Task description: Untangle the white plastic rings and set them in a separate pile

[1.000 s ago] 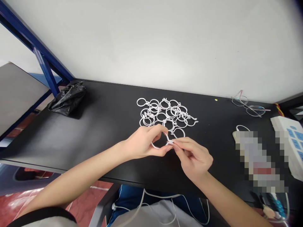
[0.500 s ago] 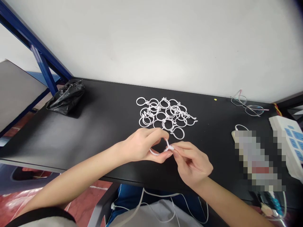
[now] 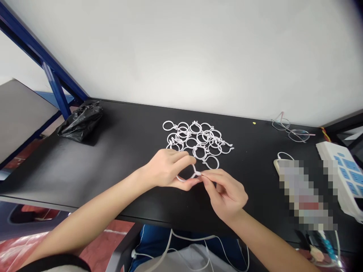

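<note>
A white plastic ring (image 3: 182, 180) with a small clasp is held between my two hands above the black desk. My left hand (image 3: 171, 168) curls around the ring, thumb below and fingers above, gripping its sides. The fingertips of my right hand (image 3: 225, 190) pinch the clasp end at the ring's right side. Just beyond my hands lies a loose pile of similar white rings (image 3: 200, 138), many overlapping, each with a small clasp or pair of tips. My left fingers hide part of the held ring and the near edge of the pile.
On the black desk (image 3: 121, 132), a crumpled black plastic bag (image 3: 82, 121) lies at the far left. Glasses (image 3: 292, 128) rest near the wall at right. A blurred-out phone-like object (image 3: 304, 196) and a white power strip (image 3: 340, 177) are at right. White cables (image 3: 195, 237) hang over my lap.
Both hands, still on the ring, have shifted slightly left in view. The camera view has tilted a little, moving the desk items slightly. The ring's clasp tips look closer together.
</note>
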`<state>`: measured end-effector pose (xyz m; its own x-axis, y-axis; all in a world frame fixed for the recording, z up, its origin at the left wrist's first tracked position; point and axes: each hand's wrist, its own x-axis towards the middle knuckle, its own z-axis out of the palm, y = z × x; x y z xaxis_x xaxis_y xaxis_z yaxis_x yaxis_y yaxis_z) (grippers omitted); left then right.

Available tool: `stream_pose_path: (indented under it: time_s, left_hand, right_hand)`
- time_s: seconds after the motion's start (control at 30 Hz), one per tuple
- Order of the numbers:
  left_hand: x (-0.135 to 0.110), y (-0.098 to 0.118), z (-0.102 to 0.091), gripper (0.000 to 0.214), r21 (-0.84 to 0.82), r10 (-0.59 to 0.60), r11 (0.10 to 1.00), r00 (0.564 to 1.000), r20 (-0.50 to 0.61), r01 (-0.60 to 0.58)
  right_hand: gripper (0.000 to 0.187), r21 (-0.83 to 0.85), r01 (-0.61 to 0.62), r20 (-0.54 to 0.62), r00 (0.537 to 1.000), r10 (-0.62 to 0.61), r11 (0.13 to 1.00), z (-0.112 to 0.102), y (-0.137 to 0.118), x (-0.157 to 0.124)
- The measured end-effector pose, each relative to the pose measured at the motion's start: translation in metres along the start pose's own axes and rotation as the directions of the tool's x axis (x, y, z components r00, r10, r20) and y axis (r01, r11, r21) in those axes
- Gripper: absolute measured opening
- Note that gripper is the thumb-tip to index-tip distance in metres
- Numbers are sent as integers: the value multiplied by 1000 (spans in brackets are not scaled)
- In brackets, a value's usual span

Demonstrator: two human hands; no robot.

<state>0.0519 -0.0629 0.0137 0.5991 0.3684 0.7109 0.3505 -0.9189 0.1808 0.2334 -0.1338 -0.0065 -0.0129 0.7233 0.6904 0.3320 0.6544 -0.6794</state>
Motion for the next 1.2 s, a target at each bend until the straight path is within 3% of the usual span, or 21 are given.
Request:
stream_pose_path:
  time_s: [0.1, 0.23, 0.33, 0.47, 0.77, 0.9, 1.1, 1.2]
  left_hand:
    - [-3, -19, -5, 29, 166, -54, 985, 997, 63, 42]
    - [-6, -38, -13, 31, 287, -254, 936, 955, 155, 202]
    - [-4, -44, -19, 31, 374, -441, 863, 866, 234, 339]
    - [1, -46, -22, 33, 547, -660, 707, 696, 284, 447]
    - [-12, -61, -26, 36, 736, -832, 486, 508, 223, 472]
    - [-19, -65, -28, 37, 786, -858, 442, 460, 229, 433]
    - [-27, -69, -25, 31, 801, -872, 407, 448, 197, 440]
    - [-28, -71, -26, 30, 798, -889, 386, 416, 189, 462]
  right_hand:
    - [21, 45, -142, 19, 990, 141, 989, 0, 4, 1]
    - [12, 70, -275, -43, 959, 279, 959, -1, 8, 4]
    - [9, 66, -287, -61, 955, 291, 956, -3, 10, 7]
    - [8, 57, -292, -60, 954, 295, 955, -4, 11, 7]
    - [8, 19, -285, -62, 956, 285, 958, -4, 14, 6]
    - [8, 10, -291, -62, 955, 291, 957, -4, 14, 7]
    - [11, -9, -244, -61, 968, 243, 970, -4, 13, 7]
    - [12, -28, -231, -72, 971, 228, 973, -3, 15, 6]
